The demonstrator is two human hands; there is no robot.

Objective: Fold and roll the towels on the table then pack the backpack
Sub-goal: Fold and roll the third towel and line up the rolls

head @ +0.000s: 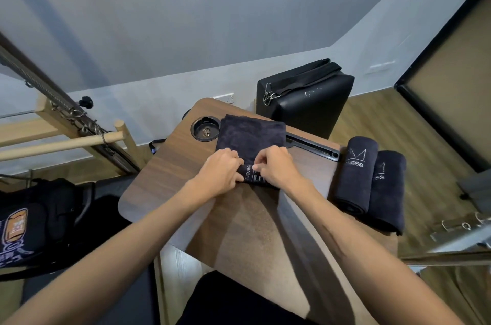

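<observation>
A dark navy towel (251,136) lies folded flat in the middle of the small wooden table (170,173), its near end curled into a short roll with white lettering showing. My left hand (220,169) and my right hand (276,166) both pinch that rolled near edge, side by side. Two rolled dark towels (356,175) (388,191) with white logos lie next to each other at the table's right edge. A black backpack (39,221) with an orange patch sits low at the left, off the table.
A round cup holder (205,128) is sunk into the table's far left corner, and a slot (310,145) runs along its far edge. A black padded box (305,98) stands behind the table. Wooden bars and springs of a frame (69,136) stand at the left.
</observation>
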